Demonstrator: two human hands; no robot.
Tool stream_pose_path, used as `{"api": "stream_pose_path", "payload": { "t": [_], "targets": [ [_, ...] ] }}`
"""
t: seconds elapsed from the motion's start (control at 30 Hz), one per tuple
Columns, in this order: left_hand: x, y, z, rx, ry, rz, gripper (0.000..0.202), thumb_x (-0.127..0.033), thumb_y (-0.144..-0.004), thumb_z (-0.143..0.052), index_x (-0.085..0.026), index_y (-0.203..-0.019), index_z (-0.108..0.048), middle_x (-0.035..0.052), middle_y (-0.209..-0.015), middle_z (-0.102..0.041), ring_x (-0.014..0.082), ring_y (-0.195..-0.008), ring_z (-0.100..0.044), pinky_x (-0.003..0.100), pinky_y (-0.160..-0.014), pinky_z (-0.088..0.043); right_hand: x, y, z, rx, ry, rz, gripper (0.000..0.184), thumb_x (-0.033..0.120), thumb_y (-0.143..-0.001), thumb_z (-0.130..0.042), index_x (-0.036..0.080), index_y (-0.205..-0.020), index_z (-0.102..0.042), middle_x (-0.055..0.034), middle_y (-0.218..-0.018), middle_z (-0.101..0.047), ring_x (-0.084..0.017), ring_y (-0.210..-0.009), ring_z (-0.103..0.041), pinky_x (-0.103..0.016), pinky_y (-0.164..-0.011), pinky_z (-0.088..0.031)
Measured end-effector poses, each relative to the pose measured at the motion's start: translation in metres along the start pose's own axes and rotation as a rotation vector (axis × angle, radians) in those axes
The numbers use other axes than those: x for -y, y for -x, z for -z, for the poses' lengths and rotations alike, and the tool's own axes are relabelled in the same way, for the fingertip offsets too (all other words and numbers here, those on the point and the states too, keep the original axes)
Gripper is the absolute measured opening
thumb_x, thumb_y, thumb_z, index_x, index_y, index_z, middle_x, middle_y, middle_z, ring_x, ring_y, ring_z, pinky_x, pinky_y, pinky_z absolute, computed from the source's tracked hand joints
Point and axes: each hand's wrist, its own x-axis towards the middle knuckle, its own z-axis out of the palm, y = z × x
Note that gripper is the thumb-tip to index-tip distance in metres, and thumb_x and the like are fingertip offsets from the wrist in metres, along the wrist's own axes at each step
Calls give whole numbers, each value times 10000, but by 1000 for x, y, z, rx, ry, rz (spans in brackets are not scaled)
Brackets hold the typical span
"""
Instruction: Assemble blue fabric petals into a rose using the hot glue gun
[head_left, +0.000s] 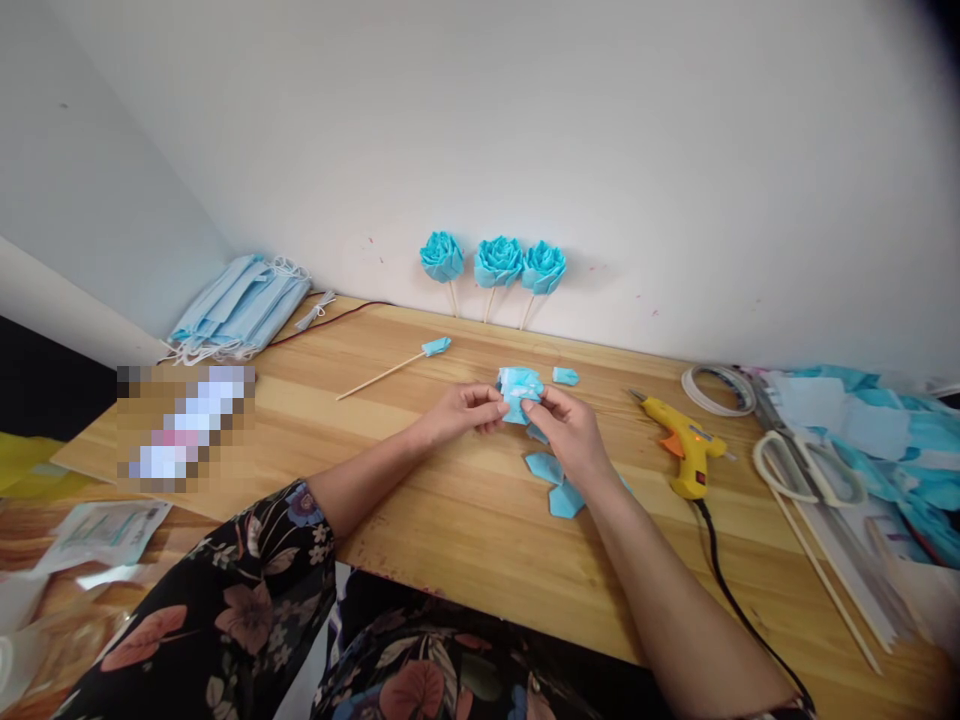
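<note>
Between my two hands is a light-blue fabric petal piece [520, 390], with whitish patches on its surface. My left hand [472, 408] pinches its left edge between thumb and fingers. On the other edge, my right hand [568, 428] grips it with the thumb pressed on the front. Several cut blue petals [565, 500] lie on the table under and beside my right hand, partly hidden by it. One small blue piece [565, 376] sits just beyond that hand. To the left lies a thin stick [381, 376] with a rolled blue bud [436, 346] at its tip.
Three blue flowers [498, 262] on sticks lean against the wall. Right of my hands are a yellow glue gun [684, 440] with a black cord, a tape roll [718, 390], scissors [810, 468] and blue fabric scraps [862, 420]. Stacked face masks [238, 306] lie at the back left.
</note>
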Motion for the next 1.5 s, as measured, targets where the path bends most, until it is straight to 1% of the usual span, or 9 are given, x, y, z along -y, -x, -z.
{"api": "stream_pose_path", "payload": {
  "t": [0.1,0.27,0.4,0.53,0.7,0.87,1.0,1.17,1.5],
  "targets": [
    [4,-1,1,-8,41,13,444,-531,-679,-767,-138,-773,-584,11,-686,-638,84,-574,-541,225,-572,-408,0,1,1,-2,-3,8,292,420,-809,-622,205,-641,-518,4,-710,-582,-149,-670,-514,-270,-628,-411],
    [3,0,-1,-127,125,-18,416,-497,-687,-767,-142,-769,-567,-14,-655,-617,72,-560,-539,217,-585,-410,2,1,3,-15,-49,18,416,545,-892,-519,201,-677,-609,-22,-691,-628,-179,-708,-591,-311,-733,-465],
    [3,-1,-1,-176,164,-16,425,-503,-677,-771,-142,-771,-567,-19,-656,-614,69,-553,-536,216,-581,-411,2,0,1,61,-36,-25,352,530,-819,-626,201,-695,-612,-25,-717,-661,-170,-698,-605,-299,-698,-473],
    [4,-1,-1,-155,149,-24,415,-500,-686,-770,-139,-762,-580,-11,-667,-621,70,-563,-537,216,-592,-414,1,-1,0,41,5,-9,302,452,-781,-657,210,-636,-549,-6,-654,-634,-161,-657,-585,-292,-657,-453],
    [5,-2,0,-101,143,-22,455,-568,-800,-641,-120,-725,-610,29,-691,-636,92,-582,-559,239,-601,-430,1,-1,0,24,9,17,282,416,-788,-626,212,-618,-534,-8,-641,-630,-162,-648,-581,-292,-641,-433],
    [7,-2,1,-123,159,-16,390,-475,-707,-773,-130,-746,-593,-4,-671,-632,73,-560,-546,224,-598,-425,1,0,0,36,69,25,286,418,-792,-619,211,-615,-532,-11,-645,-636,-155,-615,-547,-283,-595,-398],
    [7,-2,0,-151,179,-28,403,-487,-702,-772,-136,-748,-578,-16,-648,-619,68,-553,-536,219,-592,-414,2,0,0,54,87,23,292,428,-817,-591,206,-631,-552,-10,-652,-627,-150,-619,-537,-282,-601,-393],
    [5,-2,-2,-167,158,-34,411,-492,-691,-775,-134,-749,-583,-17,-650,-617,67,-556,-531,217,-592,-408,-1,0,-1,75,159,22,298,427,-794,-605,203,-619,-517,22,-588,-522,-126,-567,-443,-269,-549,-330],
    [1,0,-6,-155,127,-62,407,-487,-675,-780,-133,-717,-584,-12,-636,-609,71,-572,-523,224,-617,-412,0,1,-3,28,279,87,223,373,-776,-538,209,-637,-483,28,-594,-494,-132,-585,-455,-266,-575,-348]
  ]
}}
